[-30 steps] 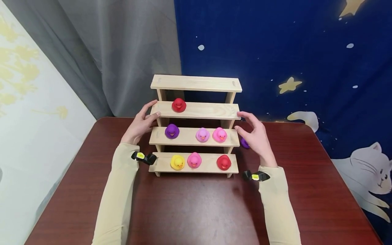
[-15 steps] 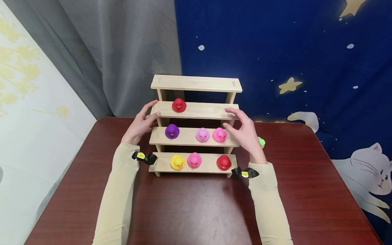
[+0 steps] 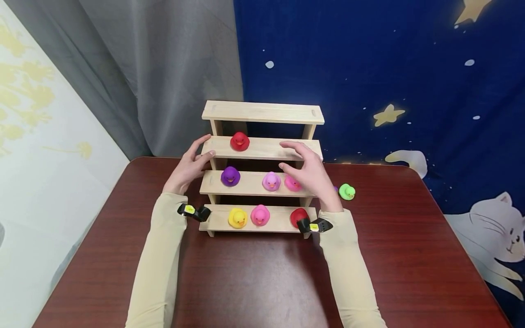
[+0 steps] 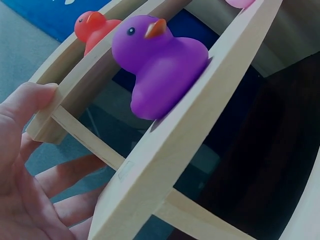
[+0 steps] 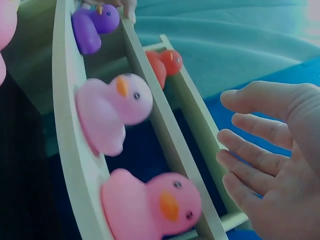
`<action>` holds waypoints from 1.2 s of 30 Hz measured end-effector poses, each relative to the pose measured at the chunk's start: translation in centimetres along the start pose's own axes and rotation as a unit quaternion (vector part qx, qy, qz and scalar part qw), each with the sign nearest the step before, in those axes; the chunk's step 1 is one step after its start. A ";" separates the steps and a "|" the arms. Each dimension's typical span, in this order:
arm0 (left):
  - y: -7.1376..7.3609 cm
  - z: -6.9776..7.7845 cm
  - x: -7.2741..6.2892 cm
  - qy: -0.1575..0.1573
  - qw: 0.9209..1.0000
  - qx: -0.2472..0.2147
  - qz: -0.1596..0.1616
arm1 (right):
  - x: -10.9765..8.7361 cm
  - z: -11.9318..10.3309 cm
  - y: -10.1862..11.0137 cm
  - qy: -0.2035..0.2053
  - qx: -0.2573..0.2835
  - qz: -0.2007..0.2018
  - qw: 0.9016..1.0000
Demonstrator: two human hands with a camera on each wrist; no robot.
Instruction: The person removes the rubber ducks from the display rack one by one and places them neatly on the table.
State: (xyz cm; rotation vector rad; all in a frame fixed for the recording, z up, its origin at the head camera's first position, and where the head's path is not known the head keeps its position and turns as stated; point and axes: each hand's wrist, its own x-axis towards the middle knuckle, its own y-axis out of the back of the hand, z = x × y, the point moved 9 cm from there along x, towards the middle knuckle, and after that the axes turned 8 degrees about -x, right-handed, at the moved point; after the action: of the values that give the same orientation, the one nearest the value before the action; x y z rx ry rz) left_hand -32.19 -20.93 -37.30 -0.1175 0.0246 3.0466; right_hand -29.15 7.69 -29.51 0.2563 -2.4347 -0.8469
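From above, your right hand (image 3: 309, 171), fingers wide, partly hides a pink duck (image 3: 292, 184); your left hand (image 3: 186, 167) grips the shelf (image 3: 251, 183).

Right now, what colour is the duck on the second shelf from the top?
That duck is red; the head view shows it best.

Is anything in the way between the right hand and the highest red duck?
No, nothing I can see. In the head view, only bare shelf shows between the right hand and the red duck. The lilac duck and its pink neighbour sit one shelf lower.
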 end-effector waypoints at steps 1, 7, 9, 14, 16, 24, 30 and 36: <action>0.0 0.0 0.0 0.000 1.000 0.000 0.001 | 0.2 -0.2 -0.3 0.006 -0.003 -0.006 1.000; 0.0 0.1 -0.1 -0.002 1.000 0.003 0.003 | 0.8 -0.9 -2.5 0.025 -0.023 -0.035 0.999; 0.0 0.1 -0.2 -0.003 1.000 0.003 0.004 | 1.1 -1.2 -3.1 0.028 -0.021 -0.038 0.999; 0.0 0.1 -0.1 -0.006 1.000 0.005 0.006 | 1.8 -1.9 -4.0 0.036 -0.011 -0.038 0.999; 0.0 0.1 -0.1 -0.005 1.000 0.006 0.006 | 2.2 -2.2 -4.2 0.039 -0.008 -0.034 0.999; 0.1 0.2 -0.2 -0.006 1.000 0.009 0.005 | 3.6 -2.9 -5.6 0.036 -0.008 -0.020 0.999; 0.1 -0.1 -0.3 -0.005 1.000 0.009 0.002 | 4.6 -2.8 -6.7 0.000 0.029 -0.034 0.999; 0.0 -0.1 -0.1 -0.012 1.000 0.007 0.003 | 5.6 -3.1 -7.1 -0.011 0.063 -0.018 0.998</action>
State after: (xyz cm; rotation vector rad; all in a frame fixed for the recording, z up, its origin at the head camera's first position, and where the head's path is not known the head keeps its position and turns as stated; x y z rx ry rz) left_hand -32.04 -20.99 -37.38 -0.0815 0.0440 3.0531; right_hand -32.05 -1.42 -29.48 0.3398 -2.5143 -0.7150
